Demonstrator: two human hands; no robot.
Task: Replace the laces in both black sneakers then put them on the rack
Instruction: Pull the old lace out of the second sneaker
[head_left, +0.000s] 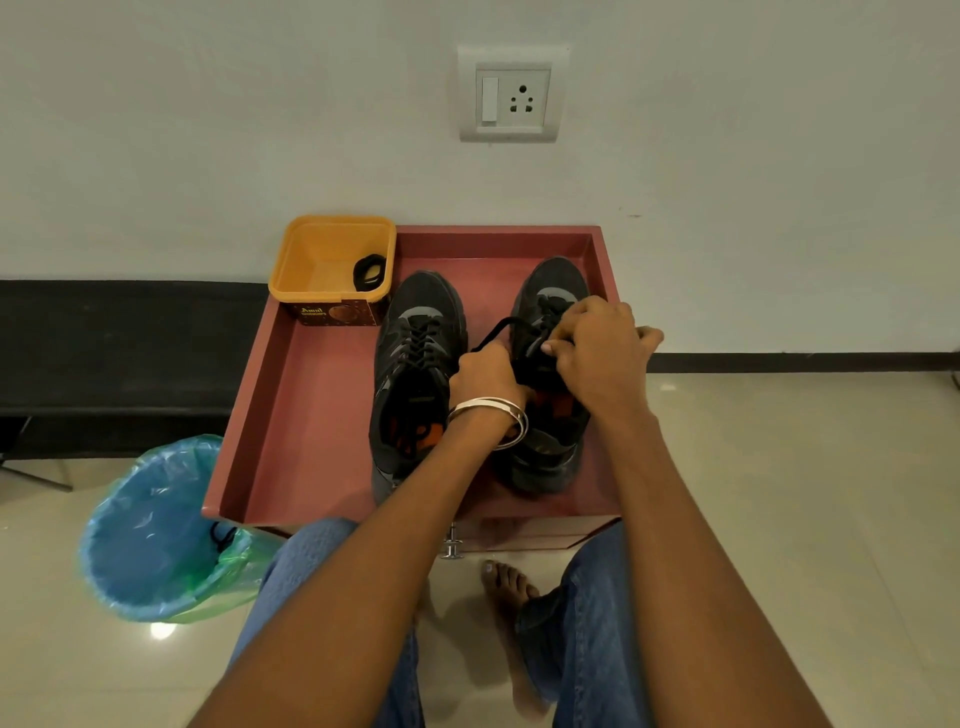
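Observation:
Two black sneakers stand side by side, toes to the wall, in a reddish tray (291, 415). The left sneaker (415, 374) is laced. Both my hands are over the right sneaker (545, 452). My left hand (485, 371), with a metal bangle on its wrist, grips a black lace (498, 328) that loops up from the shoe. My right hand (597, 348) pinches the lace at the eyelets. The hands hide most of the lacing of the right sneaker.
An orange tub (332, 262) with a coiled black lace (369, 273) sits in the tray's far left corner. A blue-lined bin (156, 530) stands on the floor at the left, a black lace hanging at its rim. My knees and a bare foot are below the tray.

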